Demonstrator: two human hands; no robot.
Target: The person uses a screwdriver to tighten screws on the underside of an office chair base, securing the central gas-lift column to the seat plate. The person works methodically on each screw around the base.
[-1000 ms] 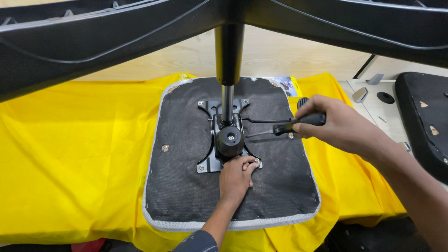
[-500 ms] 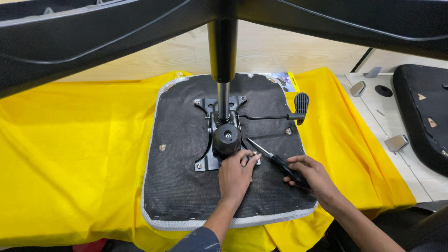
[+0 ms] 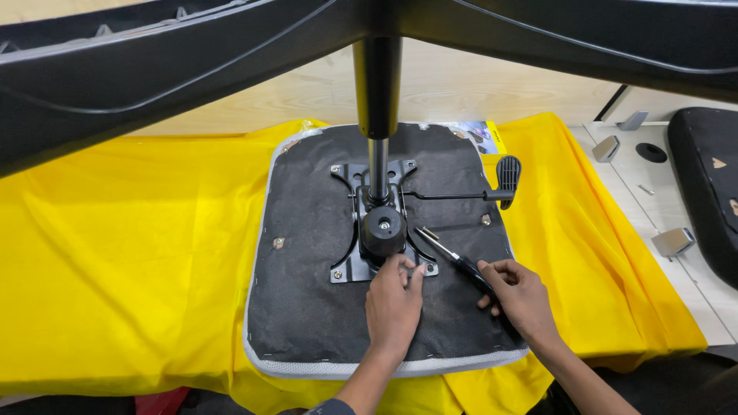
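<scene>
At the near edge of the upturned black seat pad (image 3: 307, 307), left hand (image 3: 393, 307) resting flat on the fabric, fingers (image 3: 406, 270) pinched around a small pale part at the near right corner of the metal mounting plate (image 3: 347, 270). Just beside it, at 3 o'clock, right hand (image 3: 516, 296) closed around the black handle of a screwdriver (image 3: 453, 257), shaft slanting toward 10 o'clock, tip near the plate's right edge. Beyond the hands, at 12 o'clock, a black round knob (image 3: 383, 227) sitting on the plate, with the chrome gas-lift column (image 3: 377, 165) rising upright out of the mechanism. From the mechanism toward 3 o'clock, a thin lever rod ending in a black paddle handle (image 3: 507, 175). Under the pad, a yellow cloth (image 3: 123, 253) spread over the tabletop. Far right, at 2 o'clock, small grey metal brackets (image 3: 606, 147) and another black cushion (image 3: 711, 184). Overhead, across the top, black star-base legs (image 3: 154, 69) of the chair.
</scene>
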